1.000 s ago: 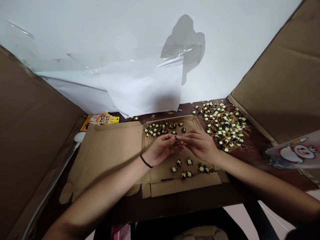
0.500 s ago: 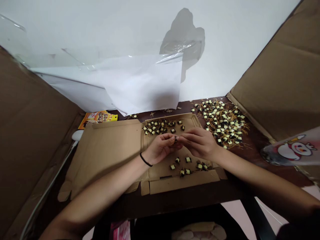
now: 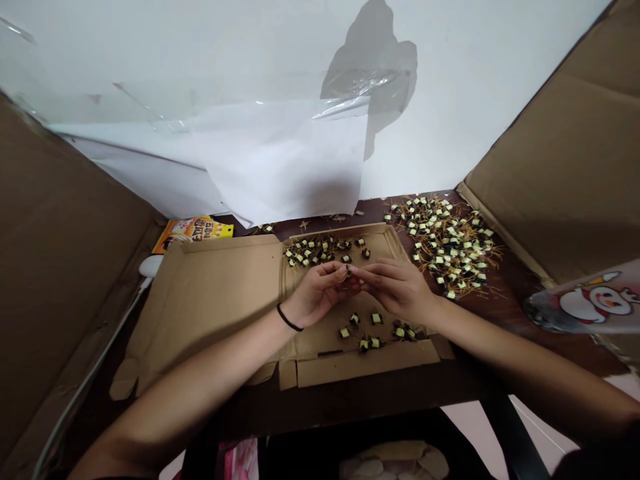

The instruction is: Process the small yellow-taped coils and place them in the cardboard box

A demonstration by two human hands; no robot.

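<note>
My left hand [image 3: 323,292], with a black band at its wrist, pinches a small dark component [image 3: 349,271] between thumb and fingers. Close against it, my right hand [image 3: 397,287] has its fingertips pressed together at the same part; whether they grip it or a wire on it is too small to tell. Both hands are above an opened cardboard box [image 3: 320,340]. Inside the box, a cluster of small black components with pale yellow tops [image 3: 310,252] lies at the back, and several more [image 3: 371,343] lie nearer the front edge.
A large pile of similar components with copper-coloured wires [image 3: 450,247] covers the table's back right. A transparent cup [image 3: 585,300] lies at the right. At the back left are a snack packet [image 3: 193,230] and a white device with a cable [image 3: 150,267]. Cardboard walls [image 3: 560,147] flank the table.
The view has shifted slightly. My hands stay together over the box, and the fingers have moved a little around the small component.
</note>
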